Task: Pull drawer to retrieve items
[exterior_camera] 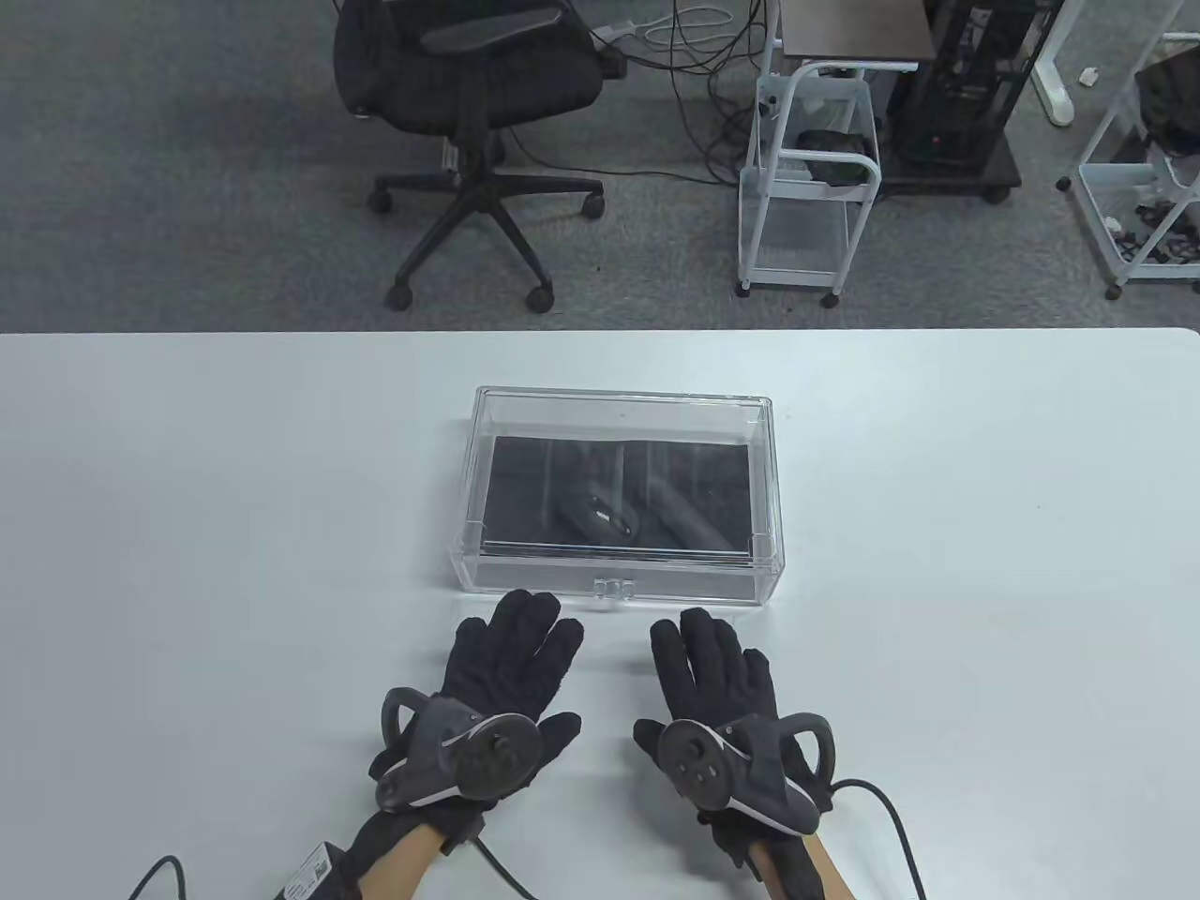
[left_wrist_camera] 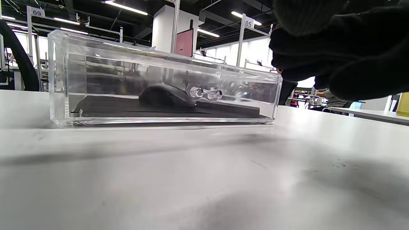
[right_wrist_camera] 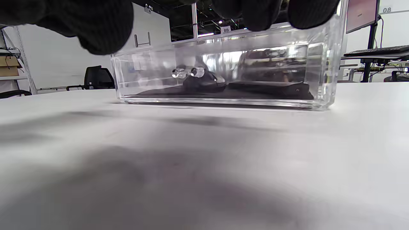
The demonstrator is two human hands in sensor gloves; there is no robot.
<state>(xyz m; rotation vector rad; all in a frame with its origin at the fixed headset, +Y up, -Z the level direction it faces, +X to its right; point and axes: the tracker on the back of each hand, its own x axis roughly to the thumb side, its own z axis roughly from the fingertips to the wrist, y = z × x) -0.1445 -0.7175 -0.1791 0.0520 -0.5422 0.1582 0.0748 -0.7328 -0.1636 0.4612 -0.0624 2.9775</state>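
Note:
A clear acrylic drawer box (exterior_camera: 621,403) sits mid-table, its drawer pushed in. A small clear handle (exterior_camera: 614,588) is on its near face; it also shows in the left wrist view (left_wrist_camera: 206,93) and the right wrist view (right_wrist_camera: 188,72). Inside, on a black mat, lie a black mouse (exterior_camera: 600,514) and a dark flat item (exterior_camera: 694,518). My left hand (exterior_camera: 511,647) lies flat and open on the table just before the box's near left. My right hand (exterior_camera: 705,656) lies flat and open before the near right. Neither touches the box.
The white table (exterior_camera: 187,525) spreads wide on both sides of the box. Beyond its far edge stand a black office chair (exterior_camera: 478,112) and a white wire cart (exterior_camera: 811,187). Glove cables trail off the near edge.

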